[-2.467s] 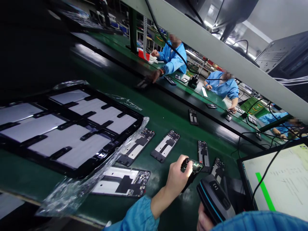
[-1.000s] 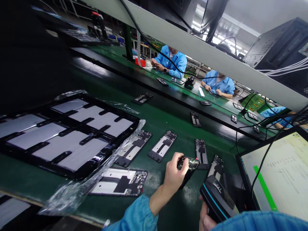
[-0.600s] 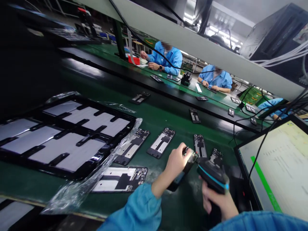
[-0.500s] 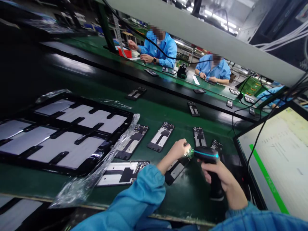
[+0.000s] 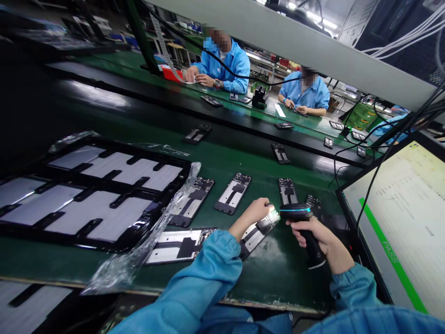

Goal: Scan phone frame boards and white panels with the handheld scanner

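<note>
My right hand is wrapped round the grip of a black barcode scanner with a lit blue stripe, its head aimed left. Just in front of that head, my left hand grips the top end of an opened phone. White and green light falls on the phone's upper part beside my fingers. Behind the scanner lie two more opened phones, one upright to my view and one partly covered. Left of my hands are another phone and one lying sideways, partly behind my left sleeve.
A black tray with pale silvery compartments and clear plastic film takes up the left. At right a monitor displays a green PASS bar. Across a dark conveyor carrying phones, people in blue work. Cables hang at right.
The view has shifted slightly. The scanner has risen a little with my right hand. Light on the held phone has gone from mostly green to whiter, and more of its silvery plate shows.
</note>
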Demonstrator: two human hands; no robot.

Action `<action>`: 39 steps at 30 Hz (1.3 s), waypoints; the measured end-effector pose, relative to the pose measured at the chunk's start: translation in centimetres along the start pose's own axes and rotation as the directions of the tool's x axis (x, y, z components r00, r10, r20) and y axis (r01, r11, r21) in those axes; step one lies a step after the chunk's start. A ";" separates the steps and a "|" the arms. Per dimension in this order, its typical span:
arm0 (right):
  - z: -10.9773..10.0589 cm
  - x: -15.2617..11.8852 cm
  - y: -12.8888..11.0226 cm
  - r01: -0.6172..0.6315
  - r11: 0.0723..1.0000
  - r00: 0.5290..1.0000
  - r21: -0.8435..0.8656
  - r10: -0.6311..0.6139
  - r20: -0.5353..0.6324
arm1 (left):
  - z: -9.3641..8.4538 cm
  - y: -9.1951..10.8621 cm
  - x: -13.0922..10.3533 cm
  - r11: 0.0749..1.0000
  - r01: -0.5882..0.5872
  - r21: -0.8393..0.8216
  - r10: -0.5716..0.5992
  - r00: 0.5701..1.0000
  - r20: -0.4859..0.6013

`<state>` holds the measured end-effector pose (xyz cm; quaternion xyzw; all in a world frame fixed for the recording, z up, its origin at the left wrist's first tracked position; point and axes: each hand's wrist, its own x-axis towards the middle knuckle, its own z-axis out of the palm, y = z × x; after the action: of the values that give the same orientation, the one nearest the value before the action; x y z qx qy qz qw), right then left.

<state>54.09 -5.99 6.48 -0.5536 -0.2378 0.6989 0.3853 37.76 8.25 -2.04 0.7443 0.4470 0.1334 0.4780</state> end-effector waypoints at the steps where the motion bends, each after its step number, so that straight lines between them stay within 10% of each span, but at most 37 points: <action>1: 0.0 0.0 0.0 0.003 1.000 1.000 0.001 -0.003 -0.003 | 0.0 0.0 0.0 1.000 -0.002 0.000 0.002 1.000 -0.003; 39: -0.6 -0.8 1.5 0.052 0.997 0.999 0.052 -0.051 -0.012 | 0.1 -1.0 0.8 0.991 -0.057 -0.121 0.071 0.990 0.118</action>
<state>54.35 -7.54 5.63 -0.5405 -0.2316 0.6919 0.4189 37.70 8.97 -3.12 0.7357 0.3841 0.1287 0.5428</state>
